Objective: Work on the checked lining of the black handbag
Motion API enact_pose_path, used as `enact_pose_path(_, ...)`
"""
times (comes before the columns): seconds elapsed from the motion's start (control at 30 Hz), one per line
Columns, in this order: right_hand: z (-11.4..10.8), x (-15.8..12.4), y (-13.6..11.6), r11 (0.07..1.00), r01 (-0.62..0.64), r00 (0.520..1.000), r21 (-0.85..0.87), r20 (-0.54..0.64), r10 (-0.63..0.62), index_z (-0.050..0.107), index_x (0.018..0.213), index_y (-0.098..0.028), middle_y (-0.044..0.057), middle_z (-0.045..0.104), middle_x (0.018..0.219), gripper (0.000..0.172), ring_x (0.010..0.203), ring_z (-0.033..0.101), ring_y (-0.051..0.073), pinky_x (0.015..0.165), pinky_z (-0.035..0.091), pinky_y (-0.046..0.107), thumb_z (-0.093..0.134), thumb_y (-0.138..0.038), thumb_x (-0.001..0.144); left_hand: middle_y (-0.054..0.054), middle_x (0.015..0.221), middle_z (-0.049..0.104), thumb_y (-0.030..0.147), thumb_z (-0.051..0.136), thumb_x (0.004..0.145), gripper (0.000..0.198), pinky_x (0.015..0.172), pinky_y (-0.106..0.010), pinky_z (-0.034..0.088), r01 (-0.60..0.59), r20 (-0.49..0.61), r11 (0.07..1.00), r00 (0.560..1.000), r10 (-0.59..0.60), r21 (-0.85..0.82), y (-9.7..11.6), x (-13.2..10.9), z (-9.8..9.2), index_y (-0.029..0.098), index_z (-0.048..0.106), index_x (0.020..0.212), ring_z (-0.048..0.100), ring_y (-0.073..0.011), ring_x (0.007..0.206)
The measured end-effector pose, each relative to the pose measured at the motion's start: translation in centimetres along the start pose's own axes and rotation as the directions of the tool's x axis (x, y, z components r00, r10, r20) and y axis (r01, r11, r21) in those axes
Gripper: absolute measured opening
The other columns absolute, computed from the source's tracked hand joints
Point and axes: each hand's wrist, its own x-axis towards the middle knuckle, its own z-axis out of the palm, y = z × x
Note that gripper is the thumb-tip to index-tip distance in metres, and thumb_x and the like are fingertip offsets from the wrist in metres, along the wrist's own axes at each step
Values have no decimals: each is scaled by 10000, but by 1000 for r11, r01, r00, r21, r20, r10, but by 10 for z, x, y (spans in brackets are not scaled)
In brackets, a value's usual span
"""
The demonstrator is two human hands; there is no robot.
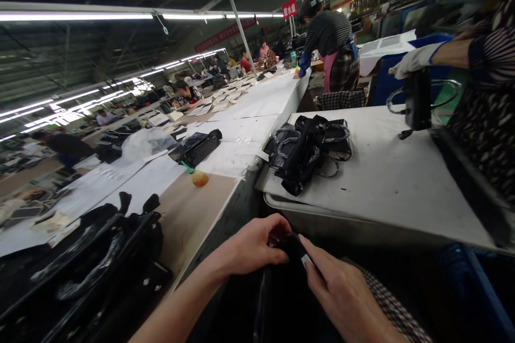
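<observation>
1. Left hand (261,246) is curled in a loose C at the black item's (281,295) rim (can't tell if it's really gripping, tbh).
2. Right hand (336,281) is wrapped round its edge.
3. Item's between them, just this side of the white tabletop (386,171).

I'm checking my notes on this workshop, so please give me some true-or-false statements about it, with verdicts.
1. The right hand holds a black item. True.
2. The left hand is flat on the white table. False: the left hand is curled at the black item.
3. The bottle holds blue liquid. False: the bottle shows amber contents.
4. A person at the right wears a white glove. True.
5. The black bags hang from a rail. False: the black bags lie piled on the white table.
</observation>
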Motion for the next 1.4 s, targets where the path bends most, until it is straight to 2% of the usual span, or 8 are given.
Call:
enact_pose_path(0.2, -1, -1, -3, 1000, -3, 1000, 17, -12, 3, 640, 1213, -57, 111, 728, 1110, 435, 842, 753, 224, 735, 635, 345, 342, -143, 907, 8, 929, 666, 174, 727, 729, 270, 789, -273, 483, -30, -218, 990, 974, 59, 136, 1, -4, 19, 195, 622, 977, 608, -168, 834)
enact_pose_path(0.37, -2, -4, -2, 999, -37, 999, 36, -16, 37, 635, 1225, -61, 117, 706, 1162, 430, 897, 743, 230, 801, 620, 358, 354, -160, 915, 15, 845, 656, 209, 678, 802, 98, 717, -258, 470, -9, -323, 967, 942, 93, 254, -1, -9, 31, 209, 631, 889, 598, -167, 786)
enact_pose_path(0.67, -4, -8, 0, 994, -43, 999, 99, -12, 45, 618, 1261, -100, 83, 693, 1193, 420, 990, 717, 205, 880, 586, 332, 390, -158, 913, 32, 769, 652, 191, 630, 831, 23, 662, -219, 456, -2, -367, 997, 930, 31, 78, -1, -6, 38, 193, 626, 853, 601, -128, 695)
enact_pose_path(0.87, -4, -12, 0, 995, -19, 999, 102, -34, 22, 615, 1263, -100, 94, 694, 1191, 414, 972, 723, 207, 913, 568, 343, 393, -152, 918, 34, 750, 644, 184, 633, 818, 24, 663, -224, 439, 25, -410, 983, 910, 52, 180, -5, -8, 45, 195, 615, 831, 586, -127, 682)
enact_pose_path(1.1, -10, -14, 1, 982, -45, 999, 186, 34, 39, 619, 1246, -150, 86, 681, 1226, 383, 1084, 675, 206, 969, 545, 343, 422, -189, 919, 16, 813, 652, 141, 598, 827, 60, 718, -221, 433, -8, -415, 949, 898, 145, 315, -3, -12, 53, 193, 611, 855, 601, -138, 766)
enact_pose_path(1.2, -20, -6, -1, 953, -136, 987, 270, 120, 107, 619, 1205, -185, 75, 693, 1197, 337, 1072, 671, 231, 935, 561, 365, 530, -296, 899, 17, 812, 658, 161, 599, 836, 40, 719, -223, 435, -4, -409, 967, 906, 112, 254, -2, -11, 56, 196, 615, 851, 603, -139, 762)
enact_pose_path(1.3, -24, 5, -1, 891, -302, 940, 338, 263, 219, 646, 1028, -226, 26, 744, 966, 227, 845, 711, 219, 757, 587, 338, 602, -382, 869, 22, 789, 658, 218, 619, 846, 40, 708, -225, 438, -3, -410, 993, 911, 51, 116, -2, -11, 56, 192, 614, 816, 596, -131, 724)
enact_pose_path(1.4, -20, 12, 2, 873, -334, 933, 356, 255, 253, 639, 1080, -256, 8, 744, 982, 224, 855, 710, 213, 779, 560, 348, 549, -300, 879, 20, 826, 651, 254, 661, 822, 91, 684, -227, 439, 8, -352, 998, 935, -29, -63, 0, -17, 53, 191, 606, 859, 584, -135, 737)
